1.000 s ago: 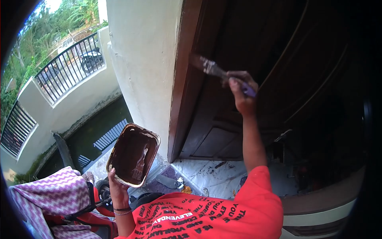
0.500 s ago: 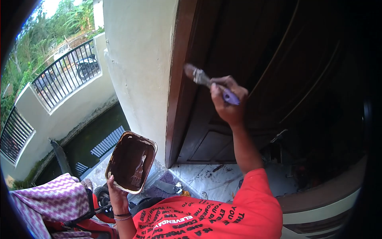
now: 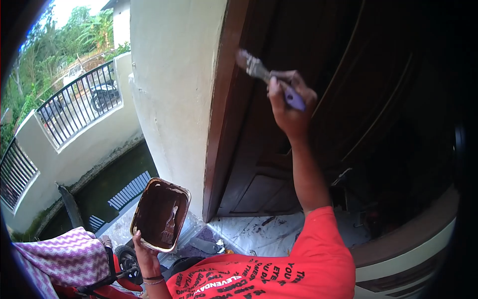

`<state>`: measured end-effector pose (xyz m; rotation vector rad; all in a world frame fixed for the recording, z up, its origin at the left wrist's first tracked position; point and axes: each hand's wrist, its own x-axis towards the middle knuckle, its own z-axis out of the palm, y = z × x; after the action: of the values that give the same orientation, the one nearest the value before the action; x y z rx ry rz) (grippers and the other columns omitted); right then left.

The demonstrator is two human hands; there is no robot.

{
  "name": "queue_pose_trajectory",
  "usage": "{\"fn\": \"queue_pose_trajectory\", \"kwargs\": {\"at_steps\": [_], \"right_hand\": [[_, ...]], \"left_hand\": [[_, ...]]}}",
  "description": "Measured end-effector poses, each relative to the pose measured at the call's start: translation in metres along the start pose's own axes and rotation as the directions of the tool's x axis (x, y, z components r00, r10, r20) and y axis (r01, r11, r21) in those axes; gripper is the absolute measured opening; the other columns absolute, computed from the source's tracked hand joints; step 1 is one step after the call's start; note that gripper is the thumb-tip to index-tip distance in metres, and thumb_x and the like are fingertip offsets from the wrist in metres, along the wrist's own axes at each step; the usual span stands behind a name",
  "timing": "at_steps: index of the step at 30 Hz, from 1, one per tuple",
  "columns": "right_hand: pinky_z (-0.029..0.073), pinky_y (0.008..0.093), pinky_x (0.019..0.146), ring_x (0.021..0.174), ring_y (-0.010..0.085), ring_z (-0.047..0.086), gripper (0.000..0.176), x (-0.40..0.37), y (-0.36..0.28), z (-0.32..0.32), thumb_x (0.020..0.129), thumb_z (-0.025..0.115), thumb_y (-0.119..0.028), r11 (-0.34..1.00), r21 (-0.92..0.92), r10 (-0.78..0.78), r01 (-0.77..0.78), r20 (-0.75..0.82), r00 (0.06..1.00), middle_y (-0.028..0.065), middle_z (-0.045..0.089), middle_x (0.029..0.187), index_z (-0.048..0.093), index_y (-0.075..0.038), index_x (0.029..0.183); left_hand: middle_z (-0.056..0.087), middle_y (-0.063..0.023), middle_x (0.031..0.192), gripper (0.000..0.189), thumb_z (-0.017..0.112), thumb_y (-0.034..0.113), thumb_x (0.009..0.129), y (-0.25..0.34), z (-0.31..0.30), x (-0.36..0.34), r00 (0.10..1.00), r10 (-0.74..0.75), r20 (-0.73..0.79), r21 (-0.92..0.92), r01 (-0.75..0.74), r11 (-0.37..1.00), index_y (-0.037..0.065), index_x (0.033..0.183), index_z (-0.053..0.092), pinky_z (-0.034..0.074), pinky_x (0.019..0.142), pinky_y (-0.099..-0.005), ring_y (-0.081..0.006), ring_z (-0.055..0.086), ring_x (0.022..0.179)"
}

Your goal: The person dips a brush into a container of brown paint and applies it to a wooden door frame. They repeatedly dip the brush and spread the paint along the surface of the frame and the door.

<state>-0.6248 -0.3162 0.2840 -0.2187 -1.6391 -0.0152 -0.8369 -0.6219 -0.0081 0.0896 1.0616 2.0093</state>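
Observation:
In my right hand (image 3: 293, 107) is a paintbrush (image 3: 256, 68) with a purple handle, its fingers closed round the grip. The bristles, coated brown, are right at the dark brown door frame (image 3: 230, 99). My left hand (image 3: 145, 254) grips the lower edge of a rectangular paint tub (image 3: 137, 219), thumb over the rim. Brown paint coats the inside of the tub, which is tilted toward me. A second brush (image 3: 171, 224), smeared with paint, lies inside it.
A dark panelled door (image 3: 269, 192) stands beside the frame, and a cream wall (image 3: 172, 99) to its left. Stained floor tiles (image 3: 264, 231) lie below. A striped purple cloth (image 3: 67, 256) covers something red at lower left. Dark water (image 3: 94, 189) lies beyond, below a railing (image 3: 77, 102).
My right hand has moved up along the door frame with the paintbrush. The tub in my left hand sits slightly lower and further left in view.

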Motion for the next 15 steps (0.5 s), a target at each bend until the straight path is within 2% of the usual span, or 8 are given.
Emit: {"fn": "queue_pose_trajectory", "kwargs": {"at_steps": [2,6,8,9,11,12,14,15], "right_hand": [[0.047,0.0263,0.052,0.055,0.0159,0.064,0.006,-0.021,-0.006,-0.006,0.078,0.062,-0.009,0.995,-0.098,0.032,-0.011,0.215,0.976,0.0085,0.059,0.060,0.062,-0.004,0.080],[0.047,0.0277,0.052,0.055,0.0174,0.063,0.006,-0.015,-0.003,0.000,0.078,0.062,-0.009,0.995,-0.079,0.081,-0.065,0.205,0.976,0.0089,0.059,0.061,0.061,-0.004,0.079],[0.047,0.0280,0.052,0.055,0.0172,0.062,0.006,0.014,-0.001,0.004,0.078,0.063,-0.010,0.997,-0.056,0.050,-0.048,0.036,0.998,0.0086,0.059,0.061,0.062,-0.005,0.080],[0.047,0.0280,0.052,0.055,0.0172,0.062,0.006,0.028,-0.004,0.005,0.078,0.063,-0.010,0.997,-0.060,0.056,-0.054,0.036,0.998,0.0086,0.059,0.061,0.062,-0.005,0.080],[0.047,0.0293,0.053,0.057,0.0184,0.062,0.008,0.048,-0.010,0.006,0.078,0.066,-0.011,0.979,-0.126,-0.167,0.157,-0.070,0.983,0.0086,0.061,0.067,0.062,-0.005,0.083],[0.047,0.0293,0.053,0.057,0.0184,0.062,0.008,0.050,-0.009,0.006,0.078,0.066,-0.011,0.980,-0.130,-0.158,0.149,-0.067,0.985,0.0086,0.061,0.067,0.062,-0.005,0.083],[0.047,0.0310,0.054,0.059,0.0213,0.060,0.011,0.051,-0.006,0.007,0.077,0.068,-0.011,0.892,-0.249,-0.397,0.376,-0.036,0.917,0.0087,0.060,0.070,0.062,-0.006,0.085],[0.047,0.0328,0.054,0.061,0.0242,0.058,0.013,0.038,-0.007,0.001,0.076,0.069,-0.009,0.871,-0.316,-0.368,0.376,0.087,0.926,0.0088,0.057,0.070,0.062,-0.005,0.086]], "left_hand": [[0.052,-0.0066,0.125,0.061,0.055,0.045,0.083,0.003,-0.003,-0.003,1.000,0.006,-0.022,-0.007,-0.006,1.000,0.010,0.131,0.041,0.053,0.078,-0.0338,-0.0206,0.058,0.106],[0.052,-0.0061,0.126,0.061,0.054,0.046,0.083,0.006,-0.019,0.002,1.000,0.021,-0.021,0.043,-0.021,0.999,0.010,0.131,0.040,0.053,0.077,-0.0329,-0.0203,0.058,0.106],[0.052,-0.0057,0.126,0.062,0.054,0.046,0.083,0.009,-0.015,0.001,0.999,0.025,-0.026,0.057,-0.024,0.998,0.010,0.131,0.040,0.053,0.077,-0.0322,-0.0199,0.057,0.106],[0.052,-0.0056,0.125,0.062,0.054,0.046,0.083,0.009,-0.008,-0.001,0.998,0.038,-0.051,0.036,-0.036,0.999,0.010,0.131,0.040,0.053,0.076,-0.0313,-0.0194,0.057,0.106],[0.052,-0.0054,0.125,0.061,0.054,0.046,0.083,0.010,-0.004,-0.002,0.996,0.041,-0.083,0.026,-0.039,0.999,0.011,0.131,0.040,0.053,0.075,-0.0305,-0.0189,0.057,0.106],[0.052,-0.0052,0.125,0.061,0.053,0.046,0.084,0.011,-0.005,-0.001,0.999,0.028,-0.039,0.026,-0.027,0.999,0.011,0.131,0.040,0.052,0.075,-0.0302,-0.0187,0.057,0.106],[0.052,-0.0050,0.126,0.060,0.052,0.046,0.084,0.010,-0.011,0.002,1.000,0.009,0.004,0.028,-0.009,1.000,0.011,0.132,0.040,0.052,0.075,-0.0299,-0.0186,0.057,0.106],[0.051,-0.0048,0.126,0.060,0.052,0.046,0.085,0.010,-0.018,0.005,0.999,-0.014,0.029,0.049,0.013,0.999,0.011,0.132,0.039,0.052,0.076,-0.0299,-0.0186,0.057,0.107]]}}
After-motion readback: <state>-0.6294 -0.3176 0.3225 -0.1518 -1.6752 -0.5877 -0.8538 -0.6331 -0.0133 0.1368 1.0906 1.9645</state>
